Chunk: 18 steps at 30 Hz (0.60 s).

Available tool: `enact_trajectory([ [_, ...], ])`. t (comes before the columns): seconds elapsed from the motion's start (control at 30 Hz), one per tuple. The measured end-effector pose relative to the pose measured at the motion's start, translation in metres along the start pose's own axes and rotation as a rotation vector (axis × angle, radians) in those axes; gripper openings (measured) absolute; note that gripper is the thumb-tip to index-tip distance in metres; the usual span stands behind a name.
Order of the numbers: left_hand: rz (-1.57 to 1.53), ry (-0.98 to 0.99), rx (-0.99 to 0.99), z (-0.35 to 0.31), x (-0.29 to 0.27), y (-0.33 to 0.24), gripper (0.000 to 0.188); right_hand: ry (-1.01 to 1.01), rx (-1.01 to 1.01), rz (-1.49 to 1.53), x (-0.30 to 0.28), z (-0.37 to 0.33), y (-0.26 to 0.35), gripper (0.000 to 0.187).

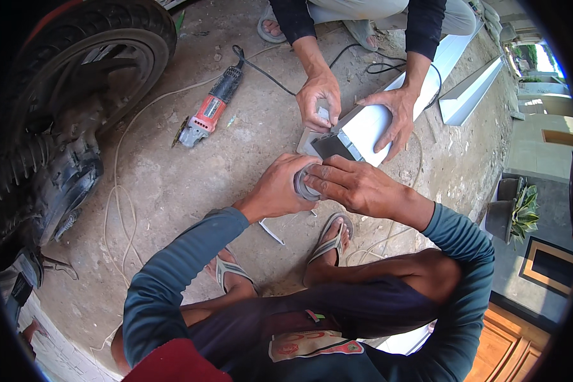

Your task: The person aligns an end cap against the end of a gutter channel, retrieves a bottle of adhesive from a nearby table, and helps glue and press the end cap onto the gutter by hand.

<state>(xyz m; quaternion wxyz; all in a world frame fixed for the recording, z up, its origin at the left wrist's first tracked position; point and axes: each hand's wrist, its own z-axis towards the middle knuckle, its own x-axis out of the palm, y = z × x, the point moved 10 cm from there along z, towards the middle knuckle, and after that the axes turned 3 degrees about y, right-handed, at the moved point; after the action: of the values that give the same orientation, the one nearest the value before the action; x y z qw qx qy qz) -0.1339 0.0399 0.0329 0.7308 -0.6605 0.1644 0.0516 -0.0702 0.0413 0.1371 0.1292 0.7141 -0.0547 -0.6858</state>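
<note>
My left hand [275,187] is closed around a round, grey, can-like object [304,183]. The fingers of my right hand [356,186] close over its near side and hide much of it, so its exact kind is unclear. Just beyond my hands lies the end of a long white channel, like a roof gutter [367,127], with a dark inside and a grey edge strip. A co-worker crouches opposite. One hand [317,102] pinches a small whitish piece [323,113] at the channel's corner, while the other hand [398,118] presses flat on its white side.
A red and black angle grinder [211,108] lies on the concrete floor at left, its cable running toward the co-worker. A motorcycle wheel [118,76] fills the upper left. Another white channel [468,95] lies at right, near potted plants [524,213]. Pale cord [117,191] loops across the floor.
</note>
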Motion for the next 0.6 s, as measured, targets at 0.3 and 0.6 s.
enact_trajectory([
  [0.3, -0.048, 0.066, 0.038, 0.001, 0.011, 0.001, 0.079, 0.064, 0.037, 0.048, 0.009, -0.009, 0.001, 0.062],
  [0.6, -0.078, 0.022, 0.053, 0.001, 0.013, 0.005, 0.075, 0.086, 0.062, 0.046, 0.012, -0.010, -0.004, 0.063],
])
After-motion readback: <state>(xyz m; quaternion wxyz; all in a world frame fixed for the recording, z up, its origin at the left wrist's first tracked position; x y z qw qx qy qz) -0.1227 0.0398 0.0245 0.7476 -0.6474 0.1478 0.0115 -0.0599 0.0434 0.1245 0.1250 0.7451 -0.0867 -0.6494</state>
